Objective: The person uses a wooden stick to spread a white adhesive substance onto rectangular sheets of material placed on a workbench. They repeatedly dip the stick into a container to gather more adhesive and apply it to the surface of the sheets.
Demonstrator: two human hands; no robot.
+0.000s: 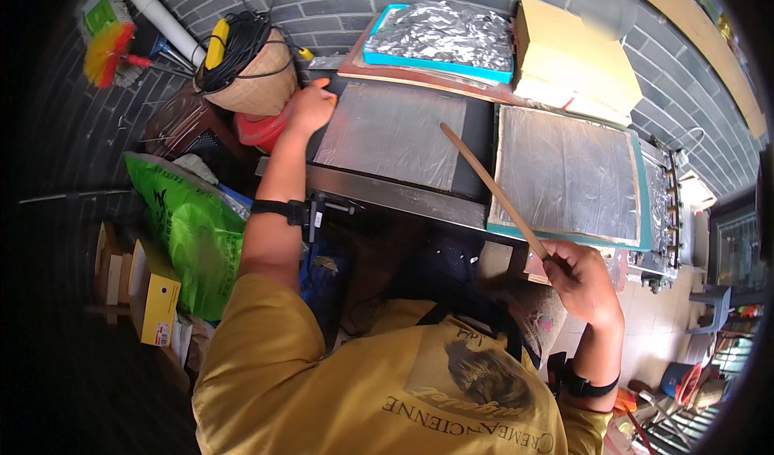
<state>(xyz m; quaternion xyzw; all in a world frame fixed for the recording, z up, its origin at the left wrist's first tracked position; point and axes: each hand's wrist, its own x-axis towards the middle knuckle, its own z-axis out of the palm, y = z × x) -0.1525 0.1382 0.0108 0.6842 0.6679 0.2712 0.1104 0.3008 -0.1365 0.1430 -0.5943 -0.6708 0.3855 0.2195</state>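
Observation:
My right hand (583,281) is closed around the lower end of a long thin wooden stick (493,186), which slants up and left over the worktop. My left hand (313,109) rests by the back left of the dark worktop, beside a red container; orange shows at its fingertips, and whether it grips anything is unclear. A thin translucent sheet (393,134) lies on the dark surface between the hands. To its right, a second sheet, wrinkled and shiny (568,171), lies on a green board (644,213) with a pale border around it.
Behind the sheets stand a blue tray (438,74) of crumpled silvery film and a cardboard box (574,62). At the left are a basket (260,83) with black cable, a red container (260,130) and a green bag (187,231). A metal edge (393,198) borders the worktop's front.

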